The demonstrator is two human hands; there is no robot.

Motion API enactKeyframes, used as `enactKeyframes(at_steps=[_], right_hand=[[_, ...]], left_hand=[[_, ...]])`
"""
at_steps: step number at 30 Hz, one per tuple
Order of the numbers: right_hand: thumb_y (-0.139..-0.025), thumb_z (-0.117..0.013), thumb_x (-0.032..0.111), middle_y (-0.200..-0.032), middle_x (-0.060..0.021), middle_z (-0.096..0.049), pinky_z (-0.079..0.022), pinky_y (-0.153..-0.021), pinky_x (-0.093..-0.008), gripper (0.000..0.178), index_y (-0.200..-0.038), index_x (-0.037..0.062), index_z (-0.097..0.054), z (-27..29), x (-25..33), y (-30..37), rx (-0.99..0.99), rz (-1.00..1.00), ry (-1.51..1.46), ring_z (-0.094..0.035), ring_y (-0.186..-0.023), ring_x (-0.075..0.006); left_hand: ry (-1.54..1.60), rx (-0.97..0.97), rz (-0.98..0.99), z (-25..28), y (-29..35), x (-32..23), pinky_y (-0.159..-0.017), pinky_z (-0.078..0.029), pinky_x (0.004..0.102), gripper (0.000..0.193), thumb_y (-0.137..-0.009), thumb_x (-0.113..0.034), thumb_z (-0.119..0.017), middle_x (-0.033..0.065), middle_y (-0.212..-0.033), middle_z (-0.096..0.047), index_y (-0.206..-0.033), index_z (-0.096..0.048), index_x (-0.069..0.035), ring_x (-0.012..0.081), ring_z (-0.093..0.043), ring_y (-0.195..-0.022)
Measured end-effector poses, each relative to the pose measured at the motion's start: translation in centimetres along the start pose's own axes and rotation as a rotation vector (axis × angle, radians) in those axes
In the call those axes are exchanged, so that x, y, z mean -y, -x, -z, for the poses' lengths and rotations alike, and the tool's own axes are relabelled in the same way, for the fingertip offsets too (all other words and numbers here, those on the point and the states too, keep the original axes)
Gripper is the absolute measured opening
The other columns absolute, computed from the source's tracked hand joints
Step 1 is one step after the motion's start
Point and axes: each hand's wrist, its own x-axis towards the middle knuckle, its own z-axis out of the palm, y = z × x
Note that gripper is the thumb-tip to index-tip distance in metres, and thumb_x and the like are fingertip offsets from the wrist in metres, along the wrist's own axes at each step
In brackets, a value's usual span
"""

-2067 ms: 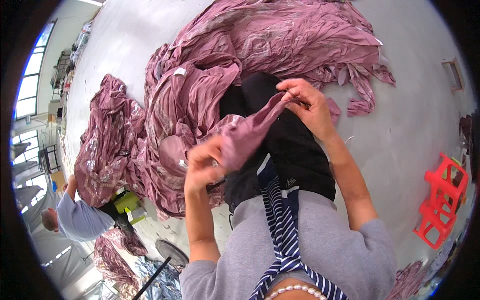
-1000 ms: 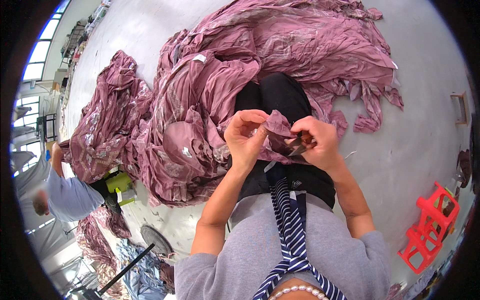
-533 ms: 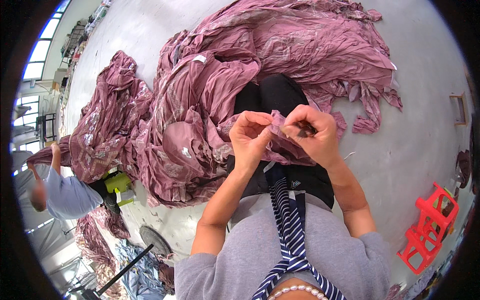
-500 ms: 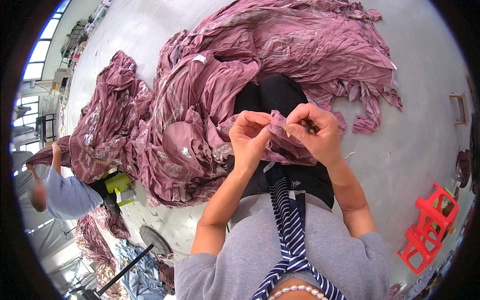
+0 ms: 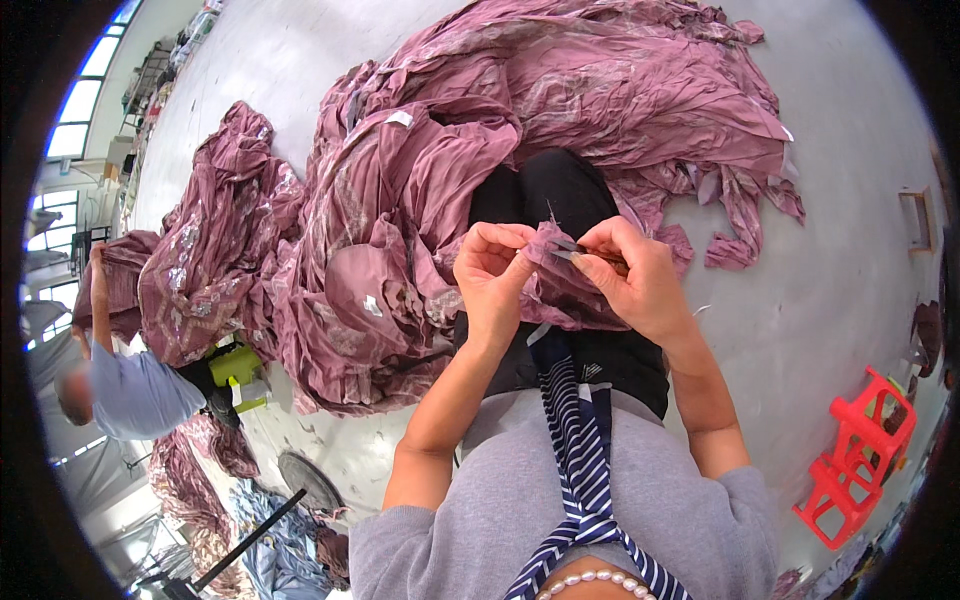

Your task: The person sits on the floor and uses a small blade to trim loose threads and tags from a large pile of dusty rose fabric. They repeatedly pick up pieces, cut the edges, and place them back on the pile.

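"Mauve cloth: where's the gripped end?"

"Frame centre, over black trousers. Left hand pinches it, thumb to finger; right hand grips small metal snips, blades at the cloth."

"Containers?"

"Lime-green plastic thing, left of frame. Whether it's a container, or holds anything, can't tell."
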Motion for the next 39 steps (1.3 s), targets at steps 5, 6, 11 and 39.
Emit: enactKeyframes(at_steps=[5,6,11,39], right_hand=[[-0.085,-0.069,0.02,-0.072,-0.0123,-0.065,-0.051,-0.058,-0.0295,0.022,-0.09,0.0026,-0.056,-0.2,0.5,-0.1,-0.038,0.098,0.084,-0.068,-0.066,-0.0235],[-0.085,-0.069,0.02,-0.072,-0.0119,-0.065,-0.051,-0.057,-0.0292,0.022,-0.09,0.0026,-0.056,-0.2,0.6,-0.1,-0.049,0.116,0.111,-0.068,-0.066,-0.0229],[-0.087,-0.068,0.012,-0.074,-0.004,-0.062,-0.046,-0.059,-0.02,0.016,-0.092,-0.0004,-0.058,-0.5,0.3,0.4,-0.115,0.042,-0.06,-0.057,-0.066,-0.0057],[-0.077,-0.077,0.019,-0.077,-0.0071,-0.062,-0.05,-0.057,-0.0269,0.03,-0.097,0.0027,-0.06,-0.9,-0.4,0.3,-0.264,0.067,-0.057,-0.061,-0.062,-0.0151]], left_hand=[[-0.048,0.033,-0.023,-0.3,0.3,-0.3,-0.075,-0.049,0.0229,0.019,-0.08,0.004,-0.069,0.0091,-0.092,-0.064,-0.085,-0.052,-0.004,0.0113,-0.061,-0.081],[-0.049,0.031,-0.016,-0.2,0.3,-0.3,-0.075,-0.049,0.0231,0.018,-0.08,0.004,-0.068,0.0091,-0.092,-0.064,-0.085,-0.053,-0.004,0.0113,-0.061,-0.08],[0.002,0.044,0.029,-0.1,0.3,0.1,-0.076,-0.051,0.0267,0.016,-0.082,0.002,-0.067,0.0118,-0.093,-0.065,-0.086,-0.053,-0.004,0.0153,-0.063,-0.082],[0.482,-0.017,0.317,0.7,0.3,-0.5,-0.079,-0.051,0.0276,0.011,-0.088,-0.008,-0.063,0.0078,-0.101,-0.063,-0.09,-0.052,-0.009,0.0166,-0.062,-0.092]])
